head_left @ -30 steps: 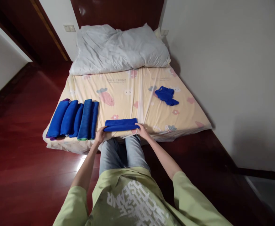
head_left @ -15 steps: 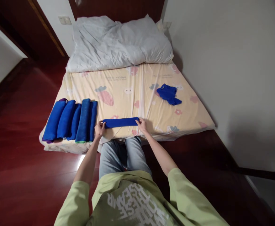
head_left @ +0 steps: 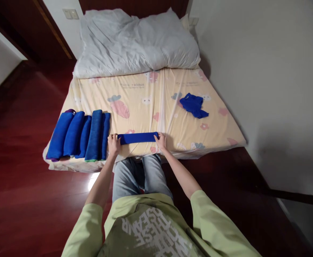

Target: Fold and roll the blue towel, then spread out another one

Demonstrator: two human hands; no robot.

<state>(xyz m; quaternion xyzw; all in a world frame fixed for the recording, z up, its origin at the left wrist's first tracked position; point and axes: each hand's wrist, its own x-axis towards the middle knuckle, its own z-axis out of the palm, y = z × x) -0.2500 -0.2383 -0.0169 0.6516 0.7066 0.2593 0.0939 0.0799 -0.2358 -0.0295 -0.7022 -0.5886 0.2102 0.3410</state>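
Note:
A narrow blue folded cloth (head_left: 138, 138) lies crosswise near the front edge of the bed. My left hand (head_left: 114, 144) is closed on its left end, thumb on the near face. Its right end is pinched between the fingers of my right hand (head_left: 160, 141). Just left of my left hand, several rolled blue towels (head_left: 74, 135) lie side by side, some with purple or green edges. Farther off to the right, a crumpled blue cloth (head_left: 193, 105) rests on the sheet.
The bed (head_left: 142, 117) has a yellow sheet printed with rabbits and strawberries. A bunched white quilt (head_left: 137, 43) fills its head end. A white wall (head_left: 266, 78) stands to the right, and dark red flooring (head_left: 25, 178) runs along the left.
My left hand's fingers have shifted over the left end of the folded cloth. The right hand keeps its pinch, and the view has tilted slightly.

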